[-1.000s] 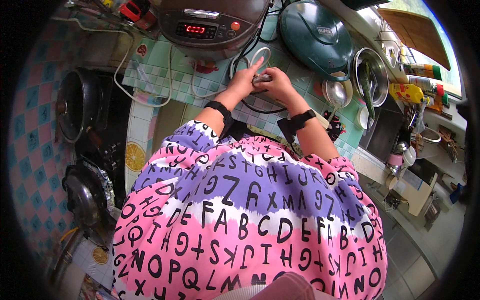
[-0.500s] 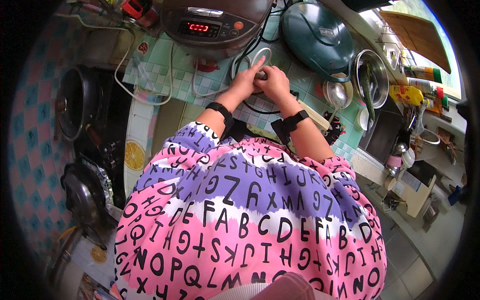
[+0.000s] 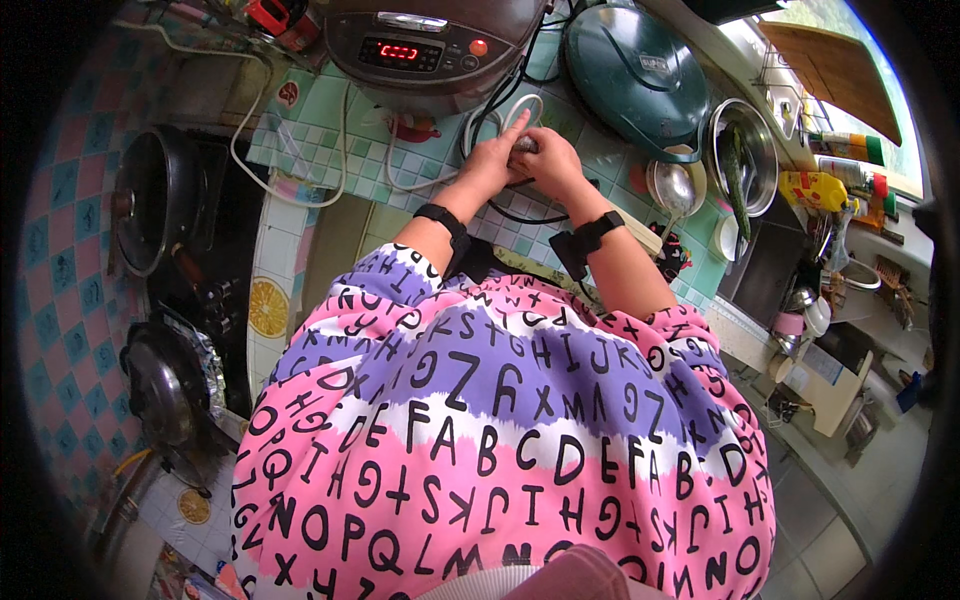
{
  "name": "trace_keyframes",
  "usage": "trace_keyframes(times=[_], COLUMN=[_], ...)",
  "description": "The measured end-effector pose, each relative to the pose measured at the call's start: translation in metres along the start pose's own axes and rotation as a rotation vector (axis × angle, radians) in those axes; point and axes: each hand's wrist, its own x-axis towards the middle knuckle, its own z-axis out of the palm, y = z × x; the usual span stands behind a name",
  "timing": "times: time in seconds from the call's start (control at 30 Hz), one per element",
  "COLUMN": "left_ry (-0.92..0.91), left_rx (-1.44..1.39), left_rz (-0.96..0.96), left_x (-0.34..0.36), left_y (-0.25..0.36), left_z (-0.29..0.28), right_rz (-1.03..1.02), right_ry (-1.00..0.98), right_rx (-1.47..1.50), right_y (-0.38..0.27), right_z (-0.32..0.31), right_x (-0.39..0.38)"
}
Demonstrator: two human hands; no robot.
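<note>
over the green tiled counter [image 3: 368, 150], the right hand [image 3: 555, 162] sits closer to the left hand [image 3: 490, 165] than a second ago, hiding more of the small, rounded grey object [image 3: 525, 145] between them. the right's bent fingers pinch it; the left's index finger points forward, but i can't tell that hand's grip. what shows of the object looks mottled.

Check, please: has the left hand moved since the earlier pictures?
No, not noticeably. Judged against the brown cooker, the left hand stays in about the same place, its index finger still at the white cord loop.
</note>
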Motion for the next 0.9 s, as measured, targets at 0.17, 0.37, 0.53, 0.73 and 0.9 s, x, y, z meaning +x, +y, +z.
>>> trace_keyframes(times=[0.17,0.37,0.53,0.73,0.9], left_ry=[0.007,-0.004,-0.005,-0.025,-0.032], left_rx=[-0.007,-0.027,-0.057,-0.021,-0.003], left_rz=[0.025,0.011,0.025,0.011,0.002], left_x=[0.0,0.001,-0.002,-0.002,-0.004], left_y=[-0.003,-0.007,-0.006,-0.003,0.002], left_z=[0.001,0.003,0.003,0.001,-0.001], right_rz=[-0.027,-0.277,0.135,-0.02,-0.309], right_ry=[0.058,0.041,0.32,0.522,0.439], right_rx=[-0.05,0.009,0.506,0.319,0.074], right_y=[-0.002,0.02,0.042,0.032,0.0], right_z=[0.004,-0.003,-0.033,-0.067,-0.045], right_x=[-0.003,-0.003,-0.009,-0.072,-0.064])
